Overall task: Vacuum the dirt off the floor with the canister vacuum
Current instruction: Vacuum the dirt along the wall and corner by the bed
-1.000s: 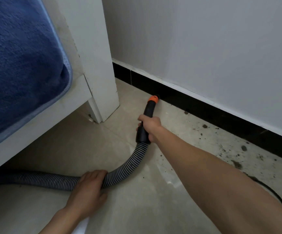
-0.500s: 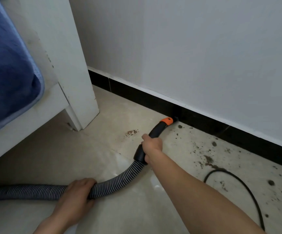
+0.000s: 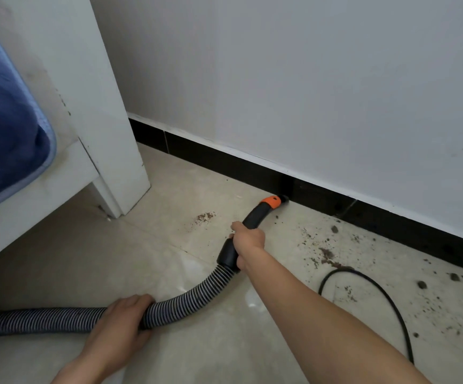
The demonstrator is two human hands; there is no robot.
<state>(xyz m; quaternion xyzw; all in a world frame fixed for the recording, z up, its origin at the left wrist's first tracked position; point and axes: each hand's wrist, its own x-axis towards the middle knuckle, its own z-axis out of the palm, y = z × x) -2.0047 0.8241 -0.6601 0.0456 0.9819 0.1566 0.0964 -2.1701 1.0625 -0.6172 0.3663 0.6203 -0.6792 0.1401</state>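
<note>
A ribbed grey vacuum hose (image 3: 197, 297) curves across the beige tile floor from the left edge. It ends in a black handle with an orange tip (image 3: 271, 202), which touches the floor at the black baseboard. My right hand (image 3: 248, 241) grips the black handle. My left hand (image 3: 122, 317) grips the hose lower left. A small brown dirt patch (image 3: 205, 216) lies left of the tip. Dark crumbs and clods of dirt (image 3: 327, 254) spread over the floor to the right. The canister itself is out of view.
A white bed frame leg (image 3: 119, 162) stands at the left with a blue blanket (image 3: 5, 134) above it. A black power cord (image 3: 385, 297) loops over the dirty floor at the right. A white wall with a black baseboard (image 3: 391, 220) runs across the back.
The orange tip has moved right along the baseboard from near the bed leg toward the dirt. My view has followed it to the right, bringing the cord and more dirt into sight. Both hands keep their grips.
</note>
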